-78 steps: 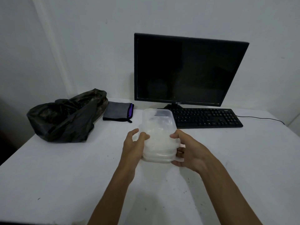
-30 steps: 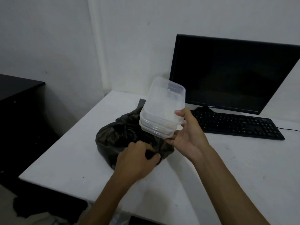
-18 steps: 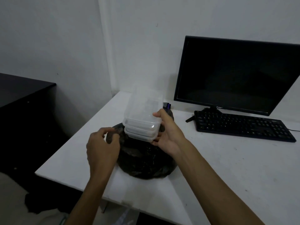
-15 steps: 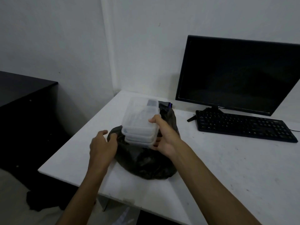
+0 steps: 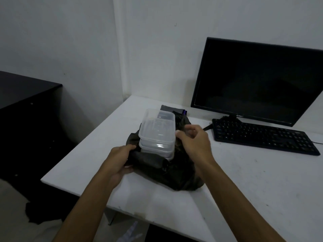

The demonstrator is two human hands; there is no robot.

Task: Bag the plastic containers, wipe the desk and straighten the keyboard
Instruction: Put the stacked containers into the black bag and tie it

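Note:
A stack of clear plastic containers [image 5: 157,133] stands in the mouth of a crumpled black plastic bag [image 5: 174,173] at the left end of the white desk [image 5: 244,189]. My left hand [image 5: 120,161] grips the bag's rolled left edge beside the stack. My right hand [image 5: 194,142] is at the stack's right side, blurred. Its thumb touches the top container's corner and its fingers hang loosely curled off the plastic. The black keyboard [image 5: 262,137] lies at a slant in front of the monitor. A grey cloth [image 5: 167,108] with a purple edge peeks out behind the bag.
A dark monitor [image 5: 253,81] stands at the back right against the wall. A black cabinet [image 5: 26,102] sits left of the desk across a gap. The desk's left and front edges are close to the bag. Small specks dot the desk surface.
The stack has come down from above the bag into its mouth. My right hand's fingers have come off the stack. My left hand has taken hold of the bag's edge.

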